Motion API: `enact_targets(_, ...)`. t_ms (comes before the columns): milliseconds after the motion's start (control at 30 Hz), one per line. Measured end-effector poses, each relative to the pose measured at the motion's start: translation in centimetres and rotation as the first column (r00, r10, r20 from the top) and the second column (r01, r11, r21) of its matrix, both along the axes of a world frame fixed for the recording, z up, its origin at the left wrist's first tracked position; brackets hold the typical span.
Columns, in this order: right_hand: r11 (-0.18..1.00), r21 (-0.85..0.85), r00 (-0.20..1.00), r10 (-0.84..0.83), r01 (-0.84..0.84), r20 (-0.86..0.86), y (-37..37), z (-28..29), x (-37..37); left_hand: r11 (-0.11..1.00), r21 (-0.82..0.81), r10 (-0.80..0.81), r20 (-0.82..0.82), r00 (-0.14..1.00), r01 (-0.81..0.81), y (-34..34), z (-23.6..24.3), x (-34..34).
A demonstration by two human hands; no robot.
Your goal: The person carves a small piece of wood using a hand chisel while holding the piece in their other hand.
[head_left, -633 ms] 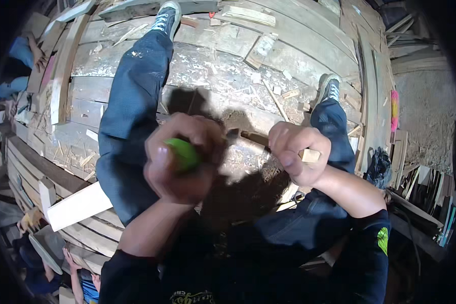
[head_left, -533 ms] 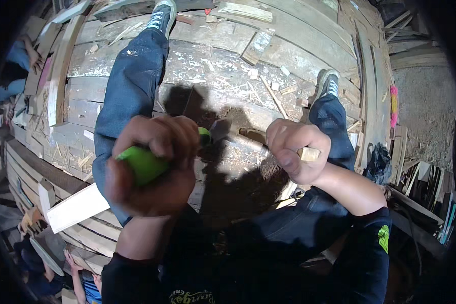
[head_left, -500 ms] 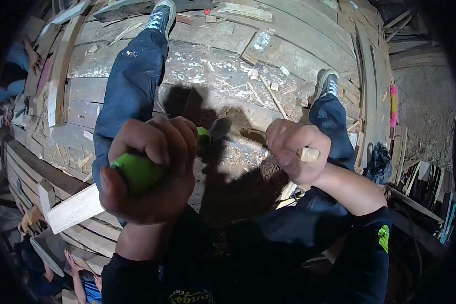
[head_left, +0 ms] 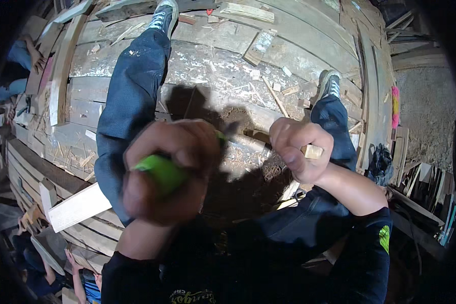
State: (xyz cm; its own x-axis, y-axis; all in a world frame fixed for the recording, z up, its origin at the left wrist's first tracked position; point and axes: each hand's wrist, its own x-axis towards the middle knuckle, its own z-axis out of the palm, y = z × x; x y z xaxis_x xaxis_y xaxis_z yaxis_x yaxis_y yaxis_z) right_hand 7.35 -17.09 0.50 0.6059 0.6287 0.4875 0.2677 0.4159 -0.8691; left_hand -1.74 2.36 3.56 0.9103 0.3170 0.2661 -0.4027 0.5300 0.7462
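Note:
My left hand, blurred, is closed round the green handle of a tool; beyond the fingers a dark blade shape shows, indistinct. My right hand grips a narrow wooden stick, whose squared end shows beside my thumb; its other part points left over the floor toward the blade, and I cannot tell whether they touch. Below both hands, shavings and my shadow lie on the plank floor, between my two outstretched legs.
Stacked boards and a pale board lie at my left, where other people's hands and limbs show. Offcuts are scattered ahead. A black plastic bag and leaning strips are at my right.
My left hand with the green-handled tool swung left, then has moved back rightward toward the stick. My right hand has barely moved.

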Motion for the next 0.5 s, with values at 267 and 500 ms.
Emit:
enact_targets(267,0.999,-0.039,1.0,0.023,-0.022,0.006,0.1,0.4,0.1,0.961,0.256,-0.083,-0.089,0.993,0.103,-1.9,-1.4,-0.2)
enact_targets(500,0.989,-0.147,0.999,-0.033,0.028,-0.033,-0.3,0.6,-0.2,0.998,-0.001,-0.069,-0.131,0.989,0.07,-0.6,-2.7,1.3)
